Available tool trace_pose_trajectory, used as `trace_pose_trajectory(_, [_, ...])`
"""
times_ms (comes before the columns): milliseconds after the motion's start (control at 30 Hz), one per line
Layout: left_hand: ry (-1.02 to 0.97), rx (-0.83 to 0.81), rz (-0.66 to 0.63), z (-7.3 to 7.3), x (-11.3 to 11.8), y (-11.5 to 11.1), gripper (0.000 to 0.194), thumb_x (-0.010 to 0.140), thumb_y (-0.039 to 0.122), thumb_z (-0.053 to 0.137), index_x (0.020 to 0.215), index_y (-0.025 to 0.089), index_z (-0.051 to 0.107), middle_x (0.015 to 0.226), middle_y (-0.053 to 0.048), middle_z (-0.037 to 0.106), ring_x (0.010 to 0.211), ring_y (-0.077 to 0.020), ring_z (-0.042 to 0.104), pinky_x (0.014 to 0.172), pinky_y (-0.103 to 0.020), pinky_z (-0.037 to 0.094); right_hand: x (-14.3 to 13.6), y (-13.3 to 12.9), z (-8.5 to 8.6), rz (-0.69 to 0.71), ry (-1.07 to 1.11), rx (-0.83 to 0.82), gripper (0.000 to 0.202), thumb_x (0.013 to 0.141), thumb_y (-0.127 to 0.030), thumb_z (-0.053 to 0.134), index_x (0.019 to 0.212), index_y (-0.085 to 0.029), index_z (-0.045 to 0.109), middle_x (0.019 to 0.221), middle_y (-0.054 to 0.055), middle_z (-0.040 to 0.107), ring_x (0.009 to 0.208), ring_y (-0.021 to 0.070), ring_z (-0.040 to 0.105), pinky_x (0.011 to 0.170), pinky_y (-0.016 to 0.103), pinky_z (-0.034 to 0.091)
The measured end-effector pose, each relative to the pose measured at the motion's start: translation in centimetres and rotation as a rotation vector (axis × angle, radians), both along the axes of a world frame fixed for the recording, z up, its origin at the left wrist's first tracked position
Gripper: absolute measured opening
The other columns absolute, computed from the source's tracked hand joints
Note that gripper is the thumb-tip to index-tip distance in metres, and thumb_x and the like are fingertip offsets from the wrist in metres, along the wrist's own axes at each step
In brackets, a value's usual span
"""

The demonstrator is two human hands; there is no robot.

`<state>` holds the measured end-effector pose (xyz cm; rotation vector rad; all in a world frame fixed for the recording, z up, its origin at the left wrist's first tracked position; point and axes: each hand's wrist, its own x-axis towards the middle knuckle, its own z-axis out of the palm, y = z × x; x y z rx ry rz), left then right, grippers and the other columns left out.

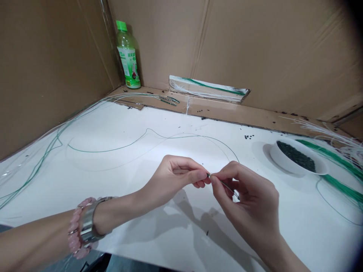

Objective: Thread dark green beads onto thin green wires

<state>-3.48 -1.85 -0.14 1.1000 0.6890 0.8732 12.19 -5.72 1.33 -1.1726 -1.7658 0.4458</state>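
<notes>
My left hand [184, 173] is closed in a pinch, thumb against forefinger, on a tiny dark bead [208, 175]. Touching the same spot from the other side, my right hand [244, 189] pinches a thin green wire [231, 189], part of which shows below its fingers. Both fingertips meet just above the white table [159, 234]. Whether the wire passes through the bead is too small to tell. A long green strand [113, 151] curves over the tabletop behind my hands and reaches up to my right fingers.
A white bowl [323, 170] of dark beads stands at right, beside green wire bundles [346, 192] and white strands [343, 138]. Beaded wires [170, 100] lie at the back, near a green-capped bottle [129, 62]. Cardboard walls [241, 45] enclose the table. Loose beads [249, 136] are scattered about.
</notes>
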Motion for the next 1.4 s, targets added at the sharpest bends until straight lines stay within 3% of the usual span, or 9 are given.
trace_pose_trajectory(333, [0.003,0.019,0.066,0.1,0.2,-0.4,0.004,0.074,0.021,0.069,0.071,0.018,0.071,0.067,0.001,0.067,0.064,-0.0091,0.059,0.065,-0.021,0.049,0.1,0.1,0.1,0.015,0.099,-0.141,0.012,0.080,-0.014,0.056,0.068,-0.019,0.056,0.061,0.001,0.059,0.051,0.0101,0.051,0.039,0.021,0.039])
trace_pose_trajectory(567, [0.013,0.013,0.057,0.1,0.2,-0.4,0.007,0.075,0.021,0.068,0.070,0.017,0.070,0.065,0.001,0.065,0.063,-0.0074,0.058,0.063,-0.018,0.048,0.1,0.1,-0.1,0.034,0.041,-0.044,0.013,0.076,-0.007,0.056,0.069,-0.018,0.056,0.062,-0.001,0.058,0.052,0.0091,0.048,0.040,0.021,0.038])
trace_pose_trajectory(733, [0.040,0.019,0.060,0.3,0.2,-0.4,0.007,0.075,0.020,0.068,0.069,0.016,0.070,0.065,0.001,0.065,0.063,-0.0075,0.057,0.063,-0.018,0.048,0.1,0.1,-0.2,0.023,-0.011,-0.060,0.013,0.075,-0.006,0.057,0.069,-0.019,0.056,0.062,-0.001,0.055,0.051,0.0083,0.043,0.040,0.021,0.037])
trace_pose_trajectory(867, [0.091,0.108,0.067,0.3,0.1,-0.3,0.007,0.075,0.020,0.067,0.072,0.016,0.070,0.068,0.001,0.066,0.065,-0.0082,0.058,0.064,-0.018,0.049,0.5,0.1,0.1,0.032,-0.055,-0.069,0.013,0.076,-0.007,0.056,0.070,-0.019,0.056,0.061,-0.002,0.051,0.050,0.0076,0.040,0.040,0.020,0.036])
trace_pose_trajectory(1133, [0.252,0.480,0.102,0.2,-0.4,-0.1,0.009,0.078,0.016,0.063,0.076,0.012,0.071,0.071,-0.003,0.069,0.066,-0.0097,0.060,0.064,-0.019,0.050,1.1,0.2,0.0,0.074,-0.143,-0.046,0.010,0.079,-0.008,0.058,0.076,-0.018,0.059,0.067,-0.001,0.055,0.057,0.0085,0.049,0.050,0.021,0.043])
trace_pose_trajectory(1400, [0.244,0.400,0.109,0.1,-0.4,0.2,0.009,0.078,0.017,0.062,0.073,0.013,0.069,0.067,0.000,0.067,0.064,-0.0076,0.060,0.063,-0.016,0.049,0.8,0.3,-0.3,0.071,-0.080,-0.048,0.008,0.080,-0.012,0.060,0.076,-0.018,0.061,0.066,-0.001,0.058,0.058,0.0082,0.051,0.048,0.019,0.044])
